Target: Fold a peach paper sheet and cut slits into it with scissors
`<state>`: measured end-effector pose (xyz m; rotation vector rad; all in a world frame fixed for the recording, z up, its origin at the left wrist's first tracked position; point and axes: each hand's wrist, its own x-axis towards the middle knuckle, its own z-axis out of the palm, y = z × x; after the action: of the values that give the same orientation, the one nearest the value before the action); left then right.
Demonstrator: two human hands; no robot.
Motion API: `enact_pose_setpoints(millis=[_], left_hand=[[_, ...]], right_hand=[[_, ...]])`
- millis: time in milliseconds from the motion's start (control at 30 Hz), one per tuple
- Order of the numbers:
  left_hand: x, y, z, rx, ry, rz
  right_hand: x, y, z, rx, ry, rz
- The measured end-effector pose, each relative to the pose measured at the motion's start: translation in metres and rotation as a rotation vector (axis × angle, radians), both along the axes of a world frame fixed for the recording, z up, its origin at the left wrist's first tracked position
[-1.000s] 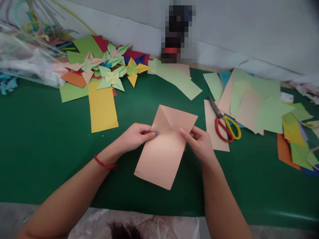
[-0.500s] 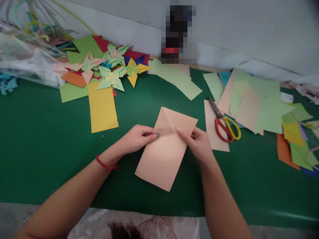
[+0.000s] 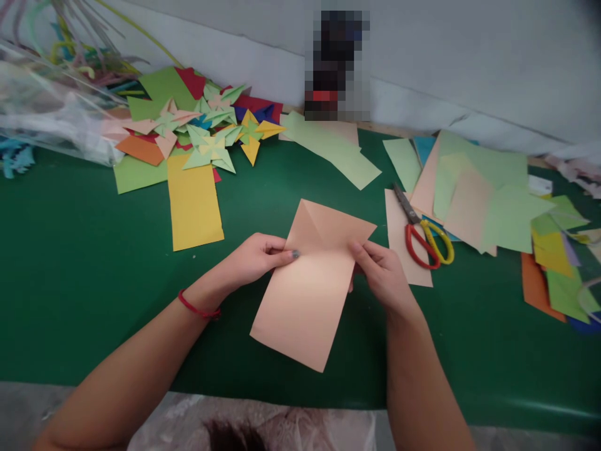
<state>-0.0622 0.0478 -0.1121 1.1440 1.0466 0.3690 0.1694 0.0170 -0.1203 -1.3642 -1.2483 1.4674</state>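
Nearest to me across the green table (image 3: 94,282) is a pink paper sheet (image 3: 295,307), held in front of the worker and slanted; its near part is plain, and whether its near edge touches the table I cannot tell. The left hand (image 3: 263,260) pinches the left edge, thumb on top and fingers tucked behind; the right hand (image 3: 382,272) grips the opposite edge likewise, thumb above and fingers curled underneath; both are nearly closed, with only the paper between.

As to progress, one slanting crease runs from the far left corner towards the middle (it shows clearly from here); the sheet is opened out, no cut is visible in it, and the work on it appears to be at an early stage, most of the surface being unfolded.

Farther off, a yellow sheet (image 3: 196,207) lies flat on the left; on the right, scissors (image 3: 413,215) rest partly over another pink piece (image 3: 397,235), with no hand on them; beyond lie overlapping pale green sheets (image 3: 504,188), seemingly unfolded. At the back left, several folded star shapes (image 3: 211,150) look complete; behind everything stands the pale wall (image 3: 469,62).
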Motion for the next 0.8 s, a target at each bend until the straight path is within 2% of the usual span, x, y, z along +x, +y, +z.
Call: enact_pose_setpoints(millis=[167,533,667,800], left_hand=[[0.001,0.0,-0.001,0.006,-0.021,-0.023],[0.002,0.0,-0.005,0.105,-0.016,-0.11],[0.006,-0.003,-0.006,0.035,-0.154,-0.038],[0.013,-0.008,-0.008,0.046,-0.13,0.101]], right_hand=[[-0.001,0.0,0.001,0.02,-0.06,-0.006],[-0.003,-0.001,0.006,-0.058,-0.075,0.013],[-0.006,-0.001,0.006,-0.076,-0.043,0.048],[-0.011,-0.003,0.003,-0.081,-0.033,0.103]])
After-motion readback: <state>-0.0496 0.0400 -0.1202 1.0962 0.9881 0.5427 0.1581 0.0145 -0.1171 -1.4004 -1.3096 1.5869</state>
